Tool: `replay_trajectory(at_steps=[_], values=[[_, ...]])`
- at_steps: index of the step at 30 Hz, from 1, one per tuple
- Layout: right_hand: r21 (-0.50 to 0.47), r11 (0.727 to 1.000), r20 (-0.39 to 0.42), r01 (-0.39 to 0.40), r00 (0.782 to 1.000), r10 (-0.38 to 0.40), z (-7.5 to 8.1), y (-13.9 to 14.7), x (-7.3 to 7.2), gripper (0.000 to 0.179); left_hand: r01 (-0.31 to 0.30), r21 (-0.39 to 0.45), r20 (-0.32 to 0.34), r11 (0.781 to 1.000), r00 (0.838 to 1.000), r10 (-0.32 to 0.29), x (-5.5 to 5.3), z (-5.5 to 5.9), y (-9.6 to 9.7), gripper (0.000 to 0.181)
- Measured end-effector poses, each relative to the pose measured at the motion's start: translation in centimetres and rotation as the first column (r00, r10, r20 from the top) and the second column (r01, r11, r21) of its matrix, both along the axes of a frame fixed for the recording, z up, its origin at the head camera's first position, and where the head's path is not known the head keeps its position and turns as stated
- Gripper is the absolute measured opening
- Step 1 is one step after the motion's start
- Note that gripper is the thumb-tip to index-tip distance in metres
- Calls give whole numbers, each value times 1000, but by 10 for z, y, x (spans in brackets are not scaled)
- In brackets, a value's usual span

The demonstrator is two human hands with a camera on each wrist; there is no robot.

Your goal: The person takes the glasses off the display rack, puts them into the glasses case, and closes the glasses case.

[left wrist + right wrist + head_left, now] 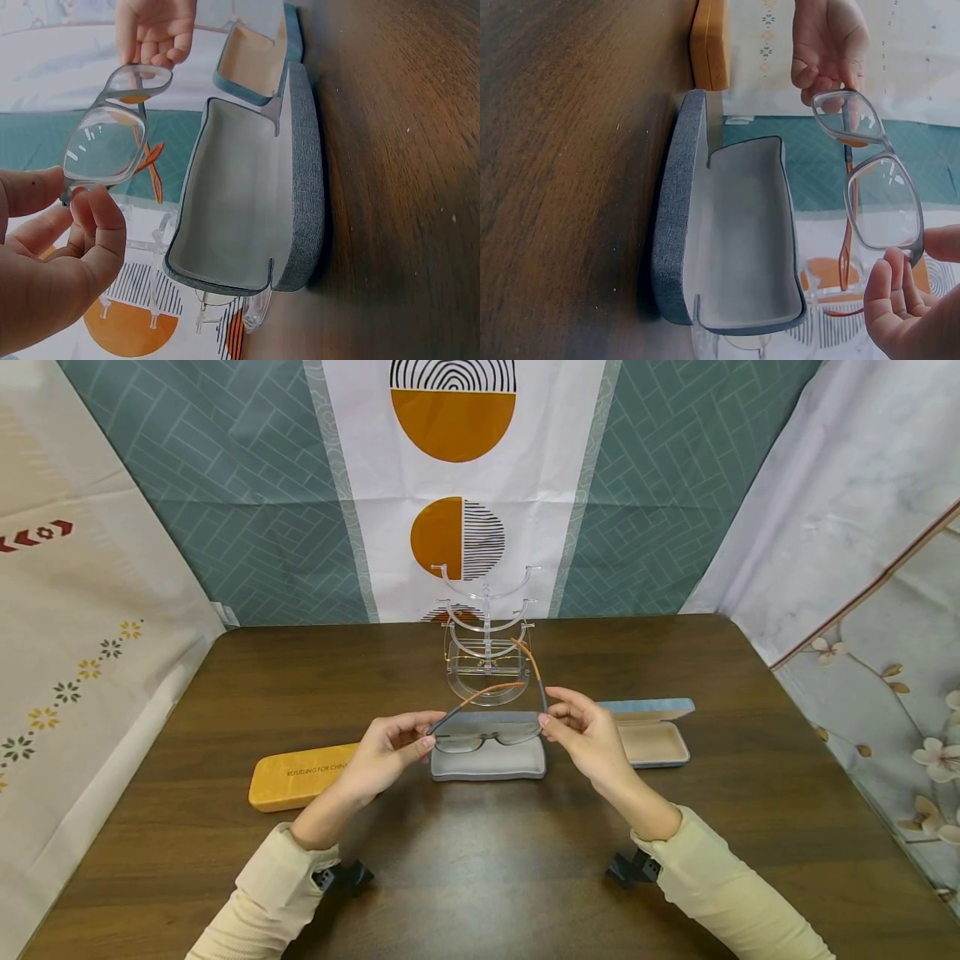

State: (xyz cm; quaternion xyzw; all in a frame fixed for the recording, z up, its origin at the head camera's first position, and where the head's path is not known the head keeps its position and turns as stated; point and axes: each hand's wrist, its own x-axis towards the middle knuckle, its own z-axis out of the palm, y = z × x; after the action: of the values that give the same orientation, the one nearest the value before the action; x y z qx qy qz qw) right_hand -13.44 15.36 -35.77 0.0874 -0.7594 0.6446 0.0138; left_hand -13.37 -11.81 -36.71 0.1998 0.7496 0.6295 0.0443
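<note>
Both hands hold one pair of eyeglasses (517, 734), grey-framed with orange-tipped temples unfolded and pointing away toward the back. My left hand (386, 752) pinches the left corner of the frame between thumb and fingers. At the opposite corner, my right hand (587, 735) pinches the frame the same way; its thumb and fingertips show in the right wrist view. Beneath the glasses, an open grey glasses case (487, 766) stands on the table, its pale lining (232, 187) bare in the left wrist view.
A yellow glasses case (300, 777), closed, lies at the left. On the right a blue case (652, 743) stands open with a beige lining. Behind the hands rises a clear tiered display stand (487, 647), with a thin-framed pair of glasses on a lower tier. All stand on a brown table (480, 877).
</note>
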Motion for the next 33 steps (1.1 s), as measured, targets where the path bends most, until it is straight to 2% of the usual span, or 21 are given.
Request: replay_trajectory(at_steps=[8, 22, 33], values=[[2, 1000, 4, 2, 1000, -2, -1, 1, -1, 40, 1, -68, -13, 998, 1000, -2, 1, 1, 0, 27], [-2, 1000, 13, -4, 1000, 4, -3, 2, -1, 40, 37, -96, -24, 995, 999, -39, 3, 4, 1, 26], [79, 996, 16, 33, 999, -34, -3, 3, 0, 34, 74, -113, -57, 991, 995, -81, 2, 4, -1, 25]])
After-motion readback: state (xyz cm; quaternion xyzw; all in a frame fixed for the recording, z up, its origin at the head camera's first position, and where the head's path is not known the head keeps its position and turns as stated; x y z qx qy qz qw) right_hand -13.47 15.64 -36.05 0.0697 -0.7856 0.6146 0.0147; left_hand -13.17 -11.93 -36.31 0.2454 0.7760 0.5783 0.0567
